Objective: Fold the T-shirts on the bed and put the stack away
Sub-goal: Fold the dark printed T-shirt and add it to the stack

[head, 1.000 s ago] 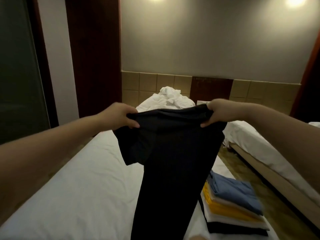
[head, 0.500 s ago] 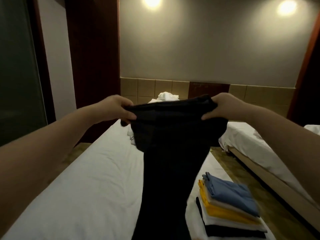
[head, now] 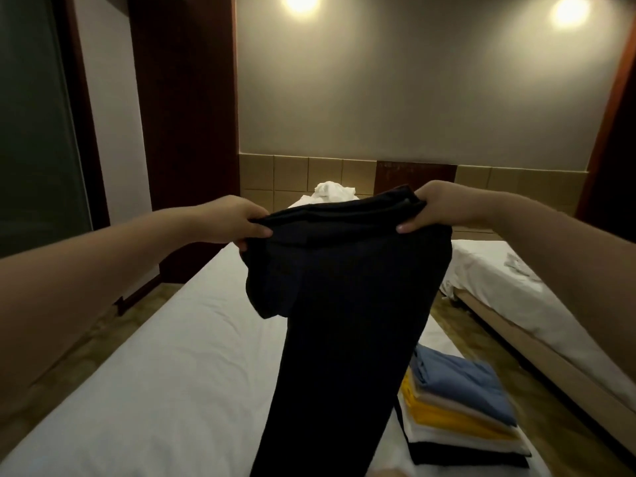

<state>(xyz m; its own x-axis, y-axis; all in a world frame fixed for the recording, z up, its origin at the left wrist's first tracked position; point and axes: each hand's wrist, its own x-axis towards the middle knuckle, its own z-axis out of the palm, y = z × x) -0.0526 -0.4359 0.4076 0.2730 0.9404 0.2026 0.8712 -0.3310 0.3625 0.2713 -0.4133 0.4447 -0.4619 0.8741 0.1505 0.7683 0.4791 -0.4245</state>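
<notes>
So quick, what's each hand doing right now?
Left hand: closed, gripping one top corner of the black T-shirt.
Right hand: closed, gripping the shirt's other top corner.

A black T-shirt [head: 344,304] hangs in the middle of the frame, folded lengthwise into a long dark strip, with one sleeve drooping at its left side. The left hand [head: 237,220] and the right hand [head: 437,206] grip its top edge at either end. At the lower right a stack [head: 457,407] of folded shirts lies on the white bed [head: 155,390]: blue on top, then beige, yellow, white, and black at the bottom.
</notes>
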